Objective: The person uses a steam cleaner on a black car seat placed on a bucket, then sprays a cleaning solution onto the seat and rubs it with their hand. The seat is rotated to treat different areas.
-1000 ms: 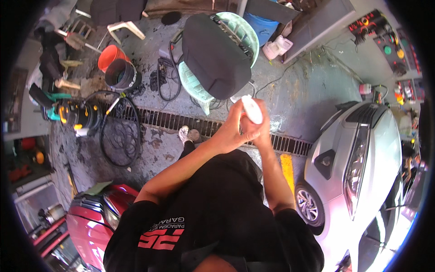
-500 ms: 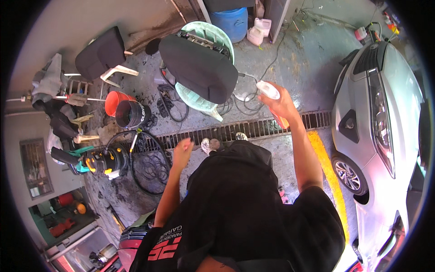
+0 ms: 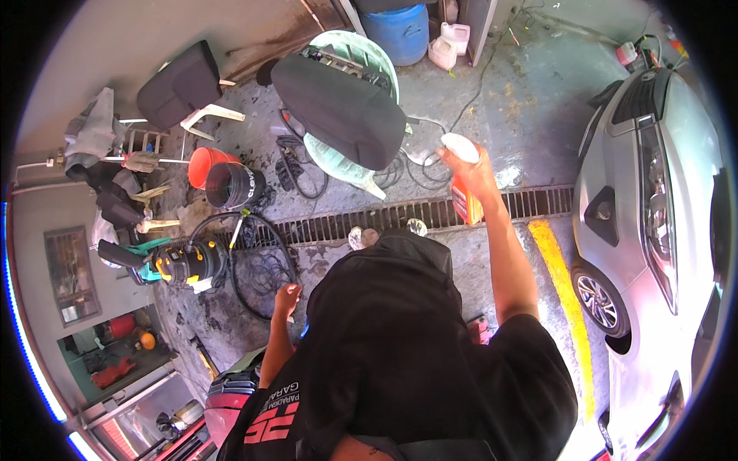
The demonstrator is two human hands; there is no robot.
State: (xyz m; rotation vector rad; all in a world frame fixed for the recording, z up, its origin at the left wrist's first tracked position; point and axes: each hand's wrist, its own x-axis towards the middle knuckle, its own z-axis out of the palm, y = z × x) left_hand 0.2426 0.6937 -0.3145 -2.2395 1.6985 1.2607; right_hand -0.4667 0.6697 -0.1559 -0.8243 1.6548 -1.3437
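Observation:
My right hand point(image 3: 475, 170) is wrapped round the neck of a spray bottle with a white trigger head point(image 3: 459, 147) and an orange body point(image 3: 467, 201). The nozzle end points toward a dark fabric car seat part point(image 3: 338, 107), which rests on a pale green plastic chair point(image 3: 338, 161). A gap separates the bottle from the seat part. My left hand point(image 3: 287, 300) hangs low at my side, fingers curled in, with nothing visible in it. Nearest to it is the black hose point(image 3: 286, 246) of a vacuum cleaner.
A yellow-and-black vacuum point(image 3: 192, 263) stands left, near an orange bucket point(image 3: 204, 165) and a black bucket point(image 3: 231, 187). A floor grate point(image 3: 323, 229) crosses before my feet. A silver car point(image 3: 634, 200) is at right. Behind the chair are a blue drum point(image 3: 400, 34) and white jugs point(image 3: 450, 46).
My left hand has dropped lower and back toward my body. The right hand still grips the spray bottle, whose orange body shows more now. The whole view has shifted slightly.

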